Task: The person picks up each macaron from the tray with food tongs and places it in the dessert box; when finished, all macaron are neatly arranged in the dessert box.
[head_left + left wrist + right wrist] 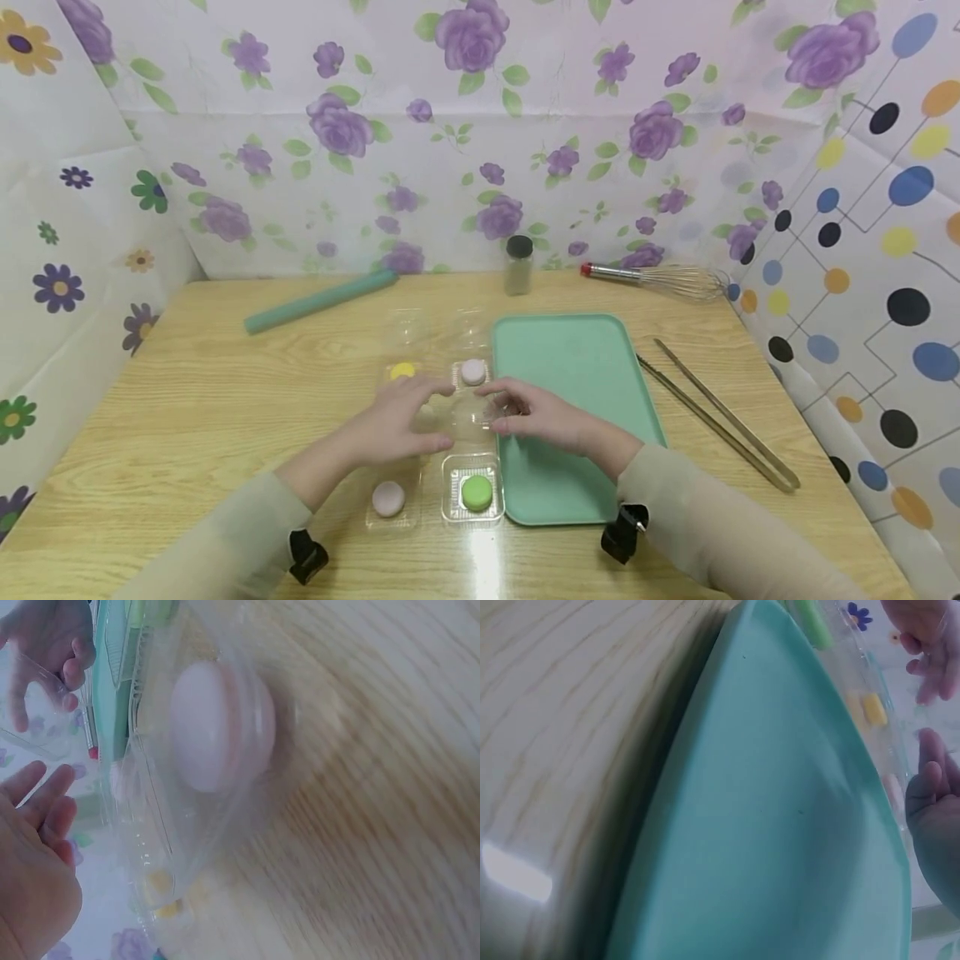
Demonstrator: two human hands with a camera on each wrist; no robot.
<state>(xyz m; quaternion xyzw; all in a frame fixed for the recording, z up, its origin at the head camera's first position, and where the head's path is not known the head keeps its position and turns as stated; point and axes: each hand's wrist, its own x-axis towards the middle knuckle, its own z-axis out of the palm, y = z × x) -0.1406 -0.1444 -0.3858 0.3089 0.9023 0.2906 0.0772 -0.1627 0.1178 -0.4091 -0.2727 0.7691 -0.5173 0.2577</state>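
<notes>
Several clear plastic clamshell boxes stand on the table, each with a macaron in it. A green macaron (477, 492) lies in the front right box (447, 507), whose lid (471, 421) is raised. A pale pink macaron (388, 498) is at front left; a yellow macaron (402, 371) and another pale macaron (473, 372) are behind. My left hand (393, 425) hovers over the left boxes, thumb and fingers apart, gripping nothing visible. My right hand (543, 417) is beside the raised lid, above the tray's left edge, fingers loosely bent; contact with the lid is unclear.
A green tray (585, 367) lies right of the boxes, with metal tongs (720, 417) beyond it. Along the back are a green rolling pin (322, 302), a black-capped jar (518, 271) and a whisk (660, 277). Patterned cloth surrounds the table.
</notes>
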